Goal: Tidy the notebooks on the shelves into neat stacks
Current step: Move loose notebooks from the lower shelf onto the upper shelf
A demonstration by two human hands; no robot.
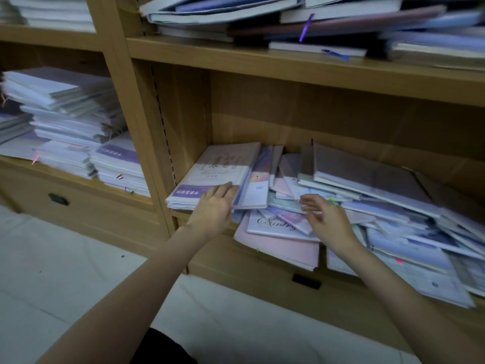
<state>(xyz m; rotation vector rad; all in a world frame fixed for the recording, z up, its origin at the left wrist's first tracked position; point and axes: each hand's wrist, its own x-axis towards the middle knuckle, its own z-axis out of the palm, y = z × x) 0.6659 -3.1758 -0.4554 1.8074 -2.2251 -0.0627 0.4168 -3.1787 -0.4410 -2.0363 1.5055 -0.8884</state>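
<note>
**Lower shelf is a notebook landslide, both hands in it**

Centre of the frame: the left hand lies on the front right corner of a fairly square stack at the left end of the wooden shelf, fingers straight and close together, touching its top cover. The right hand hovers just above the loose notebooks sprawled across the middle and right, fingers spread and loosely curled, apparently holding nothing, though it's blurry. A pink notebook overhangs the shelf edge. Upper right, another messy pile with a purple ribbon dangling. Left side, taller stacks in the neighbouring bay. Black drawer handles below.
</note>
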